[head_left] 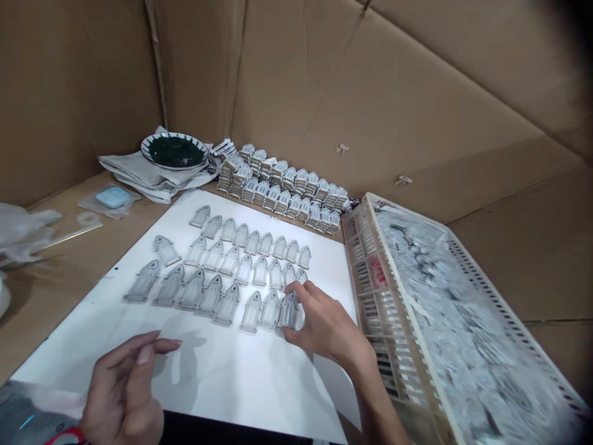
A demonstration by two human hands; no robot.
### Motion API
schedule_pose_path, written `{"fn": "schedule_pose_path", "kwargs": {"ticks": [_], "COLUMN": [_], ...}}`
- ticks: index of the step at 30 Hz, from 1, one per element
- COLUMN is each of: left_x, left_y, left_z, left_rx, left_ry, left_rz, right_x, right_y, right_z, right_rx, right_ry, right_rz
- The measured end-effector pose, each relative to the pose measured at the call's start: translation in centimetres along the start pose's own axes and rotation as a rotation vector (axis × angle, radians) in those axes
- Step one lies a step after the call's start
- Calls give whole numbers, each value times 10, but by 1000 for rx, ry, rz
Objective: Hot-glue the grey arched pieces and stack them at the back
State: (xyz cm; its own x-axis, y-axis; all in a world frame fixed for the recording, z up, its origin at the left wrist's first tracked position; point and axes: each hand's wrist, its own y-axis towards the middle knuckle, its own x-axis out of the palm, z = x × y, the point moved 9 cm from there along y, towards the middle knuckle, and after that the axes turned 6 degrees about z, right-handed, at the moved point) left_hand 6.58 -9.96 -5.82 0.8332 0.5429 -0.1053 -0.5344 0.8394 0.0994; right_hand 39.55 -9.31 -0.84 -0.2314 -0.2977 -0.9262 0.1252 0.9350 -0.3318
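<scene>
Rows of clear, arch-shaped plastic pieces (197, 288), each with a small hole near its pointed top, lie on a white board (222, 364). My right hand (324, 321) is at the right end of the front row, its thumb and fingers closed around the edges of one such piece (288, 311). That piece is on or just above the board; which of the two I cannot tell. My left hand (125, 386) hovers over the front left of the board, fingers stretched out and holding nothing.
Stacks of similar pieces (282, 201) line the board's back edge. To the right are a divided tray (364, 266) and a plastic crate (417, 315) full of clear bags. A plate of dark material (176, 151) sits on cloths (134, 165) at the back left. Cardboard walls (296, 80) enclose the back.
</scene>
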Motion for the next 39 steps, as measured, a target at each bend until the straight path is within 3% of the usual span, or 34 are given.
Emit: {"fn": "schedule_pose_path", "kwargs": {"ticks": [9, 17, 23, 32, 39], "left_x": [-3, -8, -5, -3, -2], "left_y": [-4, -5, -4, -8, -8], "left_z": [-2, -12, -9, -3, -5], "left_rx": [2, 72, 150, 215, 280], "left_ry": [2, -23, -40, -98, -166], "left_rz": [-21, -6, -97, -162, -238], "right_x": [8, -7, -5, 6, 4], "right_y": [7, 5, 15, 20, 17], "right_z": [-3, -19, -40, -43, -49], "right_rx": [31, -3, -33, 35, 7], "right_ry": [-99, -128, -169, -170, -86], "right_rz": [-70, -22, -66, -137, -106]}}
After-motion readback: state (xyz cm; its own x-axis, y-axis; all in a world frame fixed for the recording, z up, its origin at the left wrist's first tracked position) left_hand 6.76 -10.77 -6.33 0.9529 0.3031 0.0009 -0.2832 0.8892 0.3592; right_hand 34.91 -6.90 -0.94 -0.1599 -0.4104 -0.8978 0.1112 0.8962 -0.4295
